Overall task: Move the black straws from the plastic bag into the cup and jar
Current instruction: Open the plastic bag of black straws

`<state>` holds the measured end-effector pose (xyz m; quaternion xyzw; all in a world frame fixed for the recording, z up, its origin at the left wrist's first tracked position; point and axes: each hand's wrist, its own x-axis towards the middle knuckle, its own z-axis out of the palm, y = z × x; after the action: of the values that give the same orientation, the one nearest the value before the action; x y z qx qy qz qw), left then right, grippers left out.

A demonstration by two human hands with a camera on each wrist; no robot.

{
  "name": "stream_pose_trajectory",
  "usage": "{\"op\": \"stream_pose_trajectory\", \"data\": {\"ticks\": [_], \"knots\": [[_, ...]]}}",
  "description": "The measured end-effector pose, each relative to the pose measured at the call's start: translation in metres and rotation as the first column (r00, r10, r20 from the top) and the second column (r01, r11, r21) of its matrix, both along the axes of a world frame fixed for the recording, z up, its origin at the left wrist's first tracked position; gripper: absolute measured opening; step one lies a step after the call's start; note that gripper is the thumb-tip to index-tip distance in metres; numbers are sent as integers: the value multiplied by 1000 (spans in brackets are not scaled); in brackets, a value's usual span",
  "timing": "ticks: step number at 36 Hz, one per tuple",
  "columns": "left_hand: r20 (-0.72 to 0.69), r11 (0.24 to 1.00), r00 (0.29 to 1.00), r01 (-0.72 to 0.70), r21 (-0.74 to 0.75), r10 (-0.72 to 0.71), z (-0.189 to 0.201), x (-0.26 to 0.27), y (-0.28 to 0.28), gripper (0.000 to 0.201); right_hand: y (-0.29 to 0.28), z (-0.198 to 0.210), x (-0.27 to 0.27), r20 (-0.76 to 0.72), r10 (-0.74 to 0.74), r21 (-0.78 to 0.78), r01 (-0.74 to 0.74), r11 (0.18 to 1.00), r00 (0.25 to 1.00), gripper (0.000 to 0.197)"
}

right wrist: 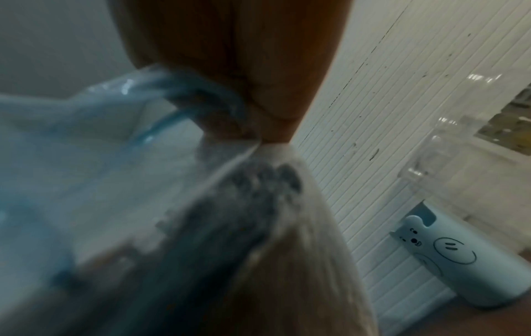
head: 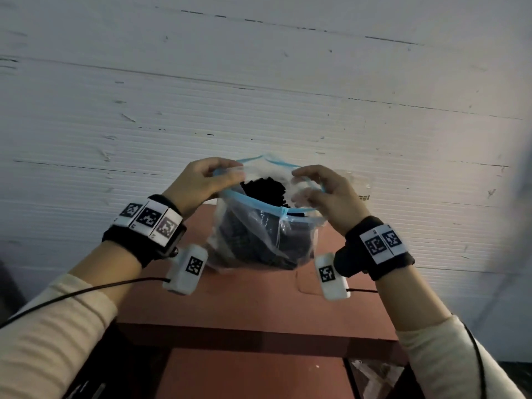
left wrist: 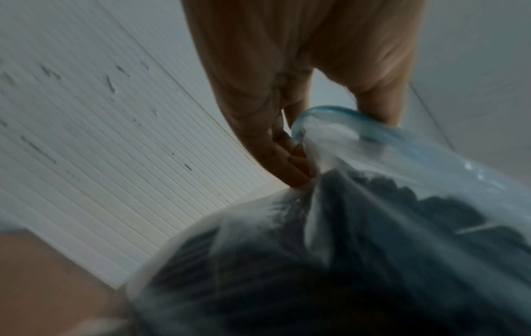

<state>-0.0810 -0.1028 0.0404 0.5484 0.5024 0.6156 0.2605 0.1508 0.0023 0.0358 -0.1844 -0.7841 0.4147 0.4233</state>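
Note:
A clear plastic bag [head: 290,240] with a blue zip rim stands on the reddish table [head: 259,300], its mouth pulled wide. A bundle of black straws [head: 263,190] fills it and shows through the opening. My left hand [head: 205,180] pinches the left side of the rim, and my right hand [head: 322,191] pinches the right side. In the left wrist view my fingers [left wrist: 287,156] grip the bag's edge above the dark straws [left wrist: 373,227]. In the right wrist view a pale blue cup [right wrist: 459,261] with a bear and a smiley stands by the wall, with a clear jar [right wrist: 448,145] behind it.
A white ribbed wall [head: 259,82] rises right behind the table. The jar [head: 358,182] is partly visible behind my right hand in the head view. The table's front edge [head: 259,338] is near me, with a lower shelf beneath it.

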Motion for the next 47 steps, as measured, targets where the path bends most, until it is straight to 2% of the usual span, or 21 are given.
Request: {"op": "stream_pose_trajectory", "data": {"ticks": [3, 5, 6, 9, 12, 17, 20, 23, 28, 30, 33, 38, 43, 47], "knots": [[-135, 1000, 990, -29, -2, 29, -2, -7, -6, 26, -2, -1, -8, -55, 1, -64, -4, 998, 999, 30], [-237, 998, 969, -66, 22, 70, -3, -11, -8, 25, -5, -1, -13, -28, -10, -47, 8, 999, 1000, 14], [-288, 996, 953, -83, 40, 91, -3, -12, -9, 23, -7, 0, -14, 21, -23, 7, 23, 1000, 1000, 8], [-409, 986, 898, -124, 113, 160, -4, -15, -11, 14, -2, -1, -14, 172, -151, 262, 103, 960, 973, 19], [-480, 975, 854, -131, 179, 203, -5, -18, -14, 14, 2, -2, -17, 161, -198, 361, 129, 924, 967, 12], [-466, 981, 865, -138, 135, 186, -2, -21, -19, 23, 4, 2, -17, 166, -215, 478, 112, 871, 962, 5], [-477, 986, 865, -111, 123, 157, 0, -20, -19, 9, 6, 3, -17, 163, -124, 380, 53, 924, 979, 16], [-462, 987, 876, -87, 132, 139, 2, -20, -17, 11, 8, 4, -17, 145, -77, 310, 28, 950, 986, 29], [-403, 996, 913, -44, 74, 70, 6, -16, -17, 13, 13, 7, -25, 107, -152, 432, 92, 897, 983, 18], [-392, 996, 917, -61, 65, 82, 7, -14, -18, 14, 15, 8, -26, 136, -157, 422, 87, 903, 978, 19], [-340, 998, 939, -53, 18, 56, 6, -11, -20, 20, 15, 9, -28, 176, -114, 327, 51, 944, 978, 22], [-243, 999, 970, -37, -22, 31, -2, -16, -20, 31, 23, 5, -31, 241, -153, 378, 53, 924, 958, 16], [-286, 991, 958, -72, -114, 37, -11, -15, -13, 37, 25, -4, -32, 373, -193, 353, 53, 934, 907, 18], [-191, 984, 980, -78, -160, 46, -14, -13, -10, 38, 23, -4, -21, 390, -219, 365, 68, 929, 894, 18]]}}
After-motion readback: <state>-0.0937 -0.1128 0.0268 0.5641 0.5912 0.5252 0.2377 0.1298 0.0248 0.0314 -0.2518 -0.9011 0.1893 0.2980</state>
